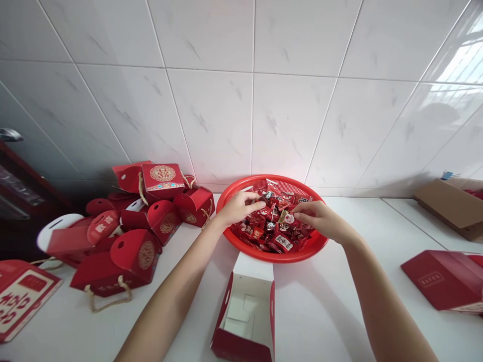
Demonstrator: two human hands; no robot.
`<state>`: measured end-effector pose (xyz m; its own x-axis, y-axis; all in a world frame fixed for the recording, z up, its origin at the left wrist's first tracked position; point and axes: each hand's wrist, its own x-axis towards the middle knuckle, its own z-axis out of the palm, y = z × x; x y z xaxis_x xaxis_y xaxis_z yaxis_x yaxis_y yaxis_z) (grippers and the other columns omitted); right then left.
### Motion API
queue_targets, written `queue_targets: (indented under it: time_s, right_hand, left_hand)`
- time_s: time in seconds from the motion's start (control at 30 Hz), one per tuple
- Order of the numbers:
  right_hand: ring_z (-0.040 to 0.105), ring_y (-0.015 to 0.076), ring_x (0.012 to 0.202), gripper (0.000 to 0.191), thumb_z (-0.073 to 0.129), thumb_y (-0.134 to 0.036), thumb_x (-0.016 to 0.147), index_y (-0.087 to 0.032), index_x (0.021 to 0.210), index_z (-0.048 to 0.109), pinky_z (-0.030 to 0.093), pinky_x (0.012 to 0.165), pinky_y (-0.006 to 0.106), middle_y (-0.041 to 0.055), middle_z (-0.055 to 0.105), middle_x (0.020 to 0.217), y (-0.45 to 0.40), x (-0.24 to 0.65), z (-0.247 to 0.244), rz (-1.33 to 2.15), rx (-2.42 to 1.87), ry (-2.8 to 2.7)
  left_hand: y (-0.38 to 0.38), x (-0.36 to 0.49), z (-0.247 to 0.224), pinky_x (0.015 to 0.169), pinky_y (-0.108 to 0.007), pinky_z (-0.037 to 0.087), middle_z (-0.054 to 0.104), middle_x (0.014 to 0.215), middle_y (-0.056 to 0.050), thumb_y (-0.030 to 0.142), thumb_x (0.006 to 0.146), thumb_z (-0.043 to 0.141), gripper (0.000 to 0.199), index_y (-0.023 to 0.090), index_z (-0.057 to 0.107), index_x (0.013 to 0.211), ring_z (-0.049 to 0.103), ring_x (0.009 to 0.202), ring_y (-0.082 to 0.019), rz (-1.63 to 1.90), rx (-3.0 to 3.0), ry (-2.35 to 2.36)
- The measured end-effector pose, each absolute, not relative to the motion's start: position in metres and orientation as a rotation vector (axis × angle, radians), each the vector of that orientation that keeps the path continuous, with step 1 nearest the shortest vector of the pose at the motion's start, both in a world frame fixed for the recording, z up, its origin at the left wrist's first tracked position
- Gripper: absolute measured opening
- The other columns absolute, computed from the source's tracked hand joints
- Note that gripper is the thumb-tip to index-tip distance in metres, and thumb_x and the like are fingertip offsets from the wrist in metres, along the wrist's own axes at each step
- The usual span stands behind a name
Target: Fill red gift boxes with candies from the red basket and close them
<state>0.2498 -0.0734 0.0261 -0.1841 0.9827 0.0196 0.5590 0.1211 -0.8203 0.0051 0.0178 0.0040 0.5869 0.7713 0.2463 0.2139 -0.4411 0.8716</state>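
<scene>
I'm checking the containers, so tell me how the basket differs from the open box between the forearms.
The basket is rounded, while the box is angular. The basket has a perforated red inside; the box is white inside. The basket holds a heap of wrapped sweets; no sweets show in the box. Both are open-topped and red outside.

Along the back, a wall (294, 110) of pale, grey-veined tiles, with window light (465, 63) mirrored at upper right. Below, a white table (313, 322). Far right, a brown cardboard box (445, 207) near the wall; far left, a shiny metal piece (10, 134) above a dark, red-edged panel (22, 201).
</scene>
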Motion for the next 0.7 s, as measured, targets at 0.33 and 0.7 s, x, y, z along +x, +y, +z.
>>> queue_targets:
  time_s: [0.33, 0.7]
  right_hand:
    - [0.061, 0.0177, 0.063, 0.021, 0.062, -0.037, 0.084, -0.019, 0.08, 0.071, 0.052, 0.06, 0.033, 0.0026, 0.065, 0.069, -0.0694, 0.2454, 0.0211, 0.947, -1.485, -1.77]
    - [0.065, 0.0172, 0.063, 0.018, 0.063, -0.038, 0.087, -0.02, 0.087, 0.068, 0.057, 0.063, 0.033, 0.0024, 0.069, 0.078, -0.0698, 0.2443, 0.018, 1.032, -1.471, -1.76]
  left_hand:
    - [0.0179, 0.0052, 0.0042, 0.078, -0.034, 0.048, 0.065, 0.077, -0.001, 0.048, 0.082, 0.07, 0.031, 0.017, 0.07, 0.077, 0.06, 0.079, -0.021, 0.825, 1.97, 0.798]
    - [0.0192, 0.0051, 0.0014, 0.083, -0.039, 0.052, 0.073, 0.084, -0.004, 0.048, 0.082, 0.072, 0.029, 0.018, 0.075, 0.083, 0.067, 0.089, -0.026, 0.825, 1.948, 0.78]
